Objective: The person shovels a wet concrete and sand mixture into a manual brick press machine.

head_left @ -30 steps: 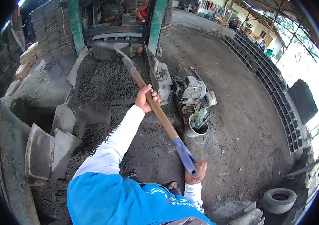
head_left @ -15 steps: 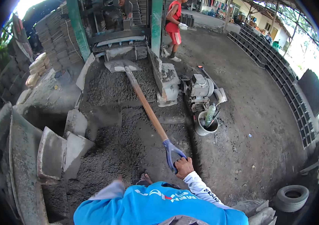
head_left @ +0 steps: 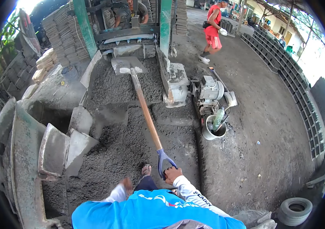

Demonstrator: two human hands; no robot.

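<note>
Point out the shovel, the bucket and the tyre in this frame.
shovel (head_left: 146,114): head view, middle of the wooden shaft.
bucket (head_left: 208,135): head view, its near outer wall.
tyre (head_left: 284,210): head view, left side of the rubber ring.

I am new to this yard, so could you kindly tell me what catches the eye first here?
The long shovel runs up the middle, its blade lying on the grey gravel mix, its blue grip held by the right hand. A person in red walks at the top, and a motor stands right of the heap.
</note>
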